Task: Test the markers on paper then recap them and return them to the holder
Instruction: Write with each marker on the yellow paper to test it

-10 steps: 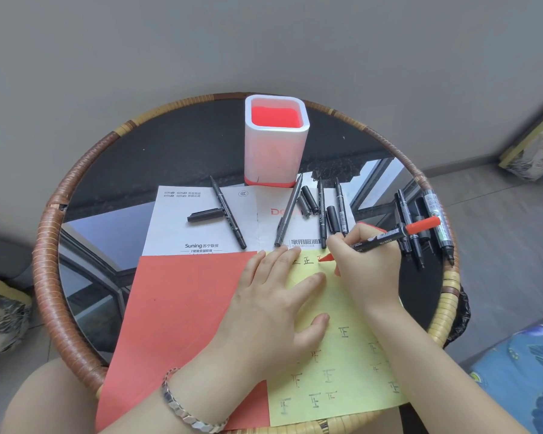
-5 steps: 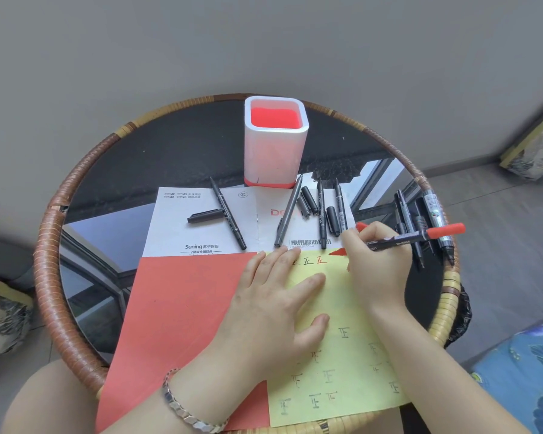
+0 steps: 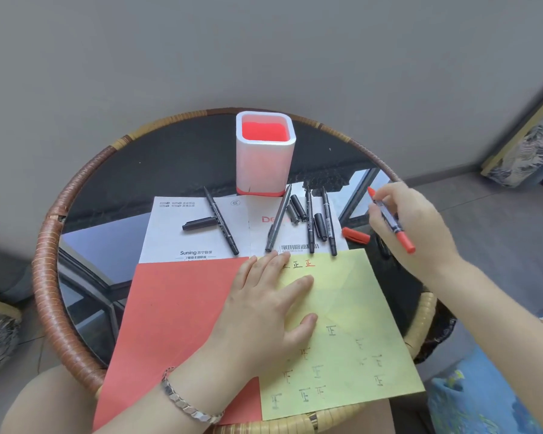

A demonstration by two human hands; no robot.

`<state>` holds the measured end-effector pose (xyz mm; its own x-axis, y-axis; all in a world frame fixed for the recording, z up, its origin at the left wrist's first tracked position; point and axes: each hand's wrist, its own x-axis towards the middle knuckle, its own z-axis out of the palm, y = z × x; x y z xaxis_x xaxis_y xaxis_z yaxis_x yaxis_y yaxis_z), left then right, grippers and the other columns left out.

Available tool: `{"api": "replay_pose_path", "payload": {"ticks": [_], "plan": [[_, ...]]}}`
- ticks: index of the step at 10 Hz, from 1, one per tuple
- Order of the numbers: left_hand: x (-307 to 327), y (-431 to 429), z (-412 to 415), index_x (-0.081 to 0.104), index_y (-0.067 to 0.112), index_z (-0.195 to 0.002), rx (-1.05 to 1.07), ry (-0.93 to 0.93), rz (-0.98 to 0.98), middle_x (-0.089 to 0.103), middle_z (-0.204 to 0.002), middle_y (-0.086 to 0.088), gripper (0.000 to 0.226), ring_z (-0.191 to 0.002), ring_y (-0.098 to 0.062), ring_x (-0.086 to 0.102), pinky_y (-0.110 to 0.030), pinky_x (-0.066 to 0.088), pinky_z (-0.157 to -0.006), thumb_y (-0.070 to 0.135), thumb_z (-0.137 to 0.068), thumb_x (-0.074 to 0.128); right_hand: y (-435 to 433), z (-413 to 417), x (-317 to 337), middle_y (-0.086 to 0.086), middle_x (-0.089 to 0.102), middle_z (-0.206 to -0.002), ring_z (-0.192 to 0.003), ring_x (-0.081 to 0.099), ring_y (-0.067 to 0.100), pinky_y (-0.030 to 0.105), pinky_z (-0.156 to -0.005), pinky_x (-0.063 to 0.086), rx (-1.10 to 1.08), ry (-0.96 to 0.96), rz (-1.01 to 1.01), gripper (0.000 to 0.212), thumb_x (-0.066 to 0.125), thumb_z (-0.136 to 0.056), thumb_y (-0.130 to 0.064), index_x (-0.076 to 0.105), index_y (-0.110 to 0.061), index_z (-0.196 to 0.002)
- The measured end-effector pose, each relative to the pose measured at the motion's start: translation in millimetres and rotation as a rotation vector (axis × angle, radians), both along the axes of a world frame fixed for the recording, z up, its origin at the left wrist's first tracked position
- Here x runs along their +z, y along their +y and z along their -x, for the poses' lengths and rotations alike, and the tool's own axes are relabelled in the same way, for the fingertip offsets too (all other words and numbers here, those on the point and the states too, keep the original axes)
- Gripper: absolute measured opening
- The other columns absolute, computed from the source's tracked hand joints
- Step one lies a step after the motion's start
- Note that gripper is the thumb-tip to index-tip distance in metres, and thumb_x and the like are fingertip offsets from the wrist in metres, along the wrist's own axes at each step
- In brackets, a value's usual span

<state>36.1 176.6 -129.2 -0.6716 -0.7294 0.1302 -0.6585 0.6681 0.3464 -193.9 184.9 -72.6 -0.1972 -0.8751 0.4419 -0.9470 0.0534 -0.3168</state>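
Right hand [image 3: 411, 227] grips the red marker [image 3: 389, 219] in curled fingers, tip uncovered and pointing away, above the right side of the desk [image 3: 54, 277] and off the yellow paper [image 3: 358, 308]; the red cap [image 3: 355, 234] lies on the desk just beside the paper's far right corner. Left hand [image 3: 264, 311] lies flat with straight fingers, pressing the yellow paper where it overlaps the red sheet [image 3: 176, 324]; black markers [image 3: 229, 239] and loose black caps [image 3: 199, 223] lie on the white leaflet [image 3: 176, 233], near the upright white pen holder [image 3: 265, 158] at the desk's far side.
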Motion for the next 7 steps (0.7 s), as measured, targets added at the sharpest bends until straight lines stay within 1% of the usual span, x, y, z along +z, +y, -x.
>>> {"api": "replay_pose_path", "payload": {"ticks": [1,2,3,4,5,6,7], "plan": [[0,0,-1,0.064,0.035,-0.108,0.003,-0.009,0.01,0.06,-0.124,-0.009,0.045,-0.118,-0.026,0.054,-0.036,0.019,-0.103,0.055,-0.074,0.042,-9,8,-2,0.017,0.069,-0.087,-0.079,0.065,0.033,0.037,-0.075,0.05,0.047,0.185,-0.153,0.019,0.066,-0.081,-0.012,0.064,-0.003,-0.097],[0,0,-1,0.064,0.036,-0.108,0.005,-0.004,0.012,0.059,-0.125,-0.008,0.044,-0.121,-0.022,0.043,-0.035,0.017,-0.103,0.055,-0.074,0.043,-22,3,-14,0.016,0.07,-0.082,-0.076,0.062,0.037,0.044,-0.07,0.048,0.115,0.314,-0.216,0.031,0.075,-0.065,0.004,0.068,-0.006,-0.093],[-1,0,-1,0.063,0.037,-0.108,0.004,-0.014,0.015,0.06,-0.124,-0.008,0.044,-0.12,-0.022,0.046,-0.035,0.018,-0.103,0.056,-0.074,0.042,-36,-8,-26,0.014,0.069,-0.08,-0.077,0.062,0.036,0.039,-0.07,0.043,0.074,0.32,-0.204,0.046,0.062,-0.059,0.02,0.07,-0.009,-0.095],[0,0,-2,0.063,0.037,-0.107,0.002,-0.018,0.019,0.06,-0.124,-0.007,0.043,-0.121,-0.022,0.044,-0.035,0.017,-0.103,0.056,-0.074,0.042,-37,-10,-29,0.013,0.068,-0.098,-0.097,0.056,0.034,0.038,-0.083,0.035,0.06,0.287,-0.232,0.046,0.05,-0.075,0.013,0.065,-0.012,-0.111],[-1,0,-1,0.064,0.036,-0.107,-0.002,0.009,0.024,0.06,-0.123,-0.008,0.043,-0.12,-0.019,0.037,-0.035,0.016,-0.104,0.055,-0.074,0.043,-30,-2,-21,0.011,0.07,-0.102,-0.098,0.059,0.03,0.04,-0.088,0.045,-0.014,0.155,-0.162,0.037,0.047,-0.084,0.004,0.065,-0.011,-0.111],[-1,1,-1,0.063,0.036,-0.106,0.001,-0.001,0.023,0.06,-0.123,-0.007,0.043,-0.119,-0.023,0.048,-0.035,0.018,-0.103,0.055,-0.074,0.043,-22,14,-9,0.01,0.069,-0.102,-0.095,0.06,0.029,0.042,-0.084,0.05,-0.143,0.09,-0.156,0.03,0.046,-0.087,-0.004,0.065,-0.013,-0.108],[-1,0,0,0.064,0.034,-0.107,0.0,0.007,0.012,0.06,-0.123,-0.008,0.043,-0.117,-0.026,0.054,-0.036,0.02,-0.103,0.054,-0.074,0.044,-14,35,4,0.006,0.067,-0.098,-0.095,0.057,0.03,0.036,-0.077,0.047,-0.306,-0.028,-0.292,0.024,0.054,-0.086,-0.018,0.06,-0.017,-0.109]]}}
